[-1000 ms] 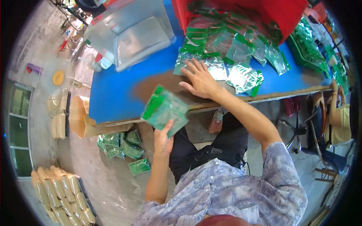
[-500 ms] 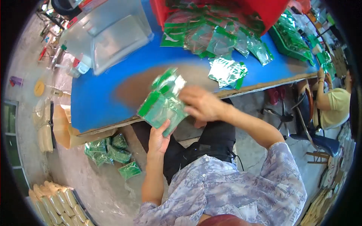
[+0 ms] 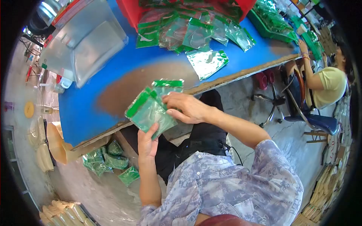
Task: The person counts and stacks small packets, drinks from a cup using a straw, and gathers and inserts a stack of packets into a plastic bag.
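My left hand (image 3: 148, 143) grips a small stack of clear plastic bags (image 3: 148, 113) with green top bands, the thumb lying over the front one. Up against the stack, my right hand (image 3: 188, 108) has its fingers curled on another green-banded plastic bag (image 3: 168, 85), partly hidden behind them. Both hands are above my lap, just in front of the table edge. Close by on the blue table (image 3: 85, 109) lies a shiny green-edged bag pile (image 3: 205, 63). Further back, many similar bags (image 3: 198, 34) spill from a red container (image 3: 128, 13).
A clear plastic tray (image 3: 98, 51) stands at the table's left. A green basket (image 3: 269, 28) of bags sits at the right. Below are a brown paper bag (image 3: 56, 145) and green packets (image 3: 105, 158) on the floor. A co-worker (image 3: 328, 84) sits at the far right.
The view has shifted, so the table scene sits further left. My right hand has closed in on the stack, and the bag by its fingers shows more flatly.
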A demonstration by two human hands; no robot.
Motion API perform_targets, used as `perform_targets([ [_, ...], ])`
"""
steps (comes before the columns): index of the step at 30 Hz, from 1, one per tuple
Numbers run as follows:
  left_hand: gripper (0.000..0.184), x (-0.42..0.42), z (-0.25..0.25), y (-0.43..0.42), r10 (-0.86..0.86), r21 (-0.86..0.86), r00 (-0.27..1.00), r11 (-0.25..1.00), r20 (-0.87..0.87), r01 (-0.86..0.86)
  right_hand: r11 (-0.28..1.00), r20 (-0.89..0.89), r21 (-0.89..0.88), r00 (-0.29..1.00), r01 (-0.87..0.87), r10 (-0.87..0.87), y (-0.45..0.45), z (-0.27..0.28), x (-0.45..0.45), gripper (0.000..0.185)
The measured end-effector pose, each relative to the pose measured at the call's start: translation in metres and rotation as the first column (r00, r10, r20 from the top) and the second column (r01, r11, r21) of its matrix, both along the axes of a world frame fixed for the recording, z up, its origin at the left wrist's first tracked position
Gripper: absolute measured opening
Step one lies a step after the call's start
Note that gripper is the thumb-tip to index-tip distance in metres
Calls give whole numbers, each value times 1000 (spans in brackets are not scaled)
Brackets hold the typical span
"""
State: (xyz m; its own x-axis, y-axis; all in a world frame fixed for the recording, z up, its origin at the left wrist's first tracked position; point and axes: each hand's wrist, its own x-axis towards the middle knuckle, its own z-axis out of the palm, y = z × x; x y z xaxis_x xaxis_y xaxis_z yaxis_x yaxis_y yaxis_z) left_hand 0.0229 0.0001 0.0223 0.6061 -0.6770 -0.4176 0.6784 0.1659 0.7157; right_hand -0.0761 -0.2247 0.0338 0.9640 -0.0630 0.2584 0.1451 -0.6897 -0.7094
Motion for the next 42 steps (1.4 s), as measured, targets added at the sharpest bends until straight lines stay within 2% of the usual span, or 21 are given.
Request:
perform_targets([
  [2, 47, -2, -7, -2, -36, 7, 999, 999, -26, 36, 955, -348, 295, 929, -23, 130, 0, 25, 6, 41],
  [5, 47, -6, -11, -2, -51, 14, 997, 999, -59, 51, 902, -34, 83, 906, 424, -423, -12, 15, -3, 53],
  [6, 47, -6, -12, -3, -45, 9, 997, 999, -68, 46, 768, 89, -194, 790, 611, -606, -24, 11, -5, 60],
  [7, 47, -6, -16, -1, -28, -23, 993, 999, -115, 26, 521, 261, -418, 647, 745, -716, -38, 8, -9, 66],
  [8, 46, -7, -22, 3, -15, -50, 986, 999, -166, 7, 501, 125, -508, 636, 701, -762, -47, 2, -19, 77],
  [11, 47, -7, -26, 7, 13, -103, 975, 994, -221, -36, 681, 45, -544, 828, 490, -559, -34, -7, -35, 80],
  [13, 48, -8, -25, 7, 27, -118, 976, 992, -214, -53, 846, 92, -422, 944, 325, -317, -22, -5, -37, 65],
  [15, 48, -5, -21, 8, 42, -115, 981, 991, -189, -64, 930, 52, -276, 970, 243, -237, -23, -7, -37, 58],
  [17, 47, -2, -18, 5, 35, -68, 989, 997, -147, -45, 866, 334, -166, 853, 473, -402, -22, -3, -34, 59],
  [18, 47, -2, -16, 7, 34, -32, 991, 999, -129, -39, 855, 389, -20, 792, 518, -470, -19, 9, -33, 58],
  [19, 47, -1, -16, 5, 23, -33, 993, 999, -113, -27, 870, 422, 102, 771, 483, -477, -16, 15, -31, 61],
  [21, 45, -1, -16, 2, -19, -37, 996, 999, -88, 16, 952, 369, 214, 885, 218, -286, -3, 25, -26, 61],
  [25, 50, -3, -15, -1, -4, -179, 984, 983, -179, -29, 995, 37, -29, 994, -100, 101, 22, 13, -17, 62],
  [27, 53, -3, -14, -3, -20, -180, 991, 984, -129, -4, 992, -16, -30, 992, -122, 122, 23, 10, -14, 67],
  [29, 53, -3, -21, -5, -80, -5, 993, 997, 93, 81, 996, 58, -87, 998, -19, 24, 12, 19, -17, 60],
  [30, 52, -3, -20, -7, -66, -16, 996, 998, 60, 67, 994, 100, -107, 995, 29, -18, 6, 24, -18, 58],
  [31, 52, -5, -18, -7, -52, -36, 999, 998, 12, 52, 971, 174, -121, 967, 207, -184, -8, 25, -15, 53],
  [33, 52, -4, -14, -4, -14, -78, 997, 997, -74, 8, 779, 98, -243, 813, 578, -573, -45, 23, -22, 52],
  [36, 50, -5, -22, -2, 4, -133, 982, 991, -189, -30, 751, 106, -461, 869, 473, -483, -53, 4, -34, 50],
  [39, 50, -16, -15, -16, 34, -101, 979, 993, -199, -55, 979, 137, -191, 989, 77, -51, -13, 5, -27, 42],
  [42, 50, -16, -11, -21, 37, -94, 978, 994, -205, -57, 957, -92, 132, 964, 260, -249, -36, 21, -4, 38],
])
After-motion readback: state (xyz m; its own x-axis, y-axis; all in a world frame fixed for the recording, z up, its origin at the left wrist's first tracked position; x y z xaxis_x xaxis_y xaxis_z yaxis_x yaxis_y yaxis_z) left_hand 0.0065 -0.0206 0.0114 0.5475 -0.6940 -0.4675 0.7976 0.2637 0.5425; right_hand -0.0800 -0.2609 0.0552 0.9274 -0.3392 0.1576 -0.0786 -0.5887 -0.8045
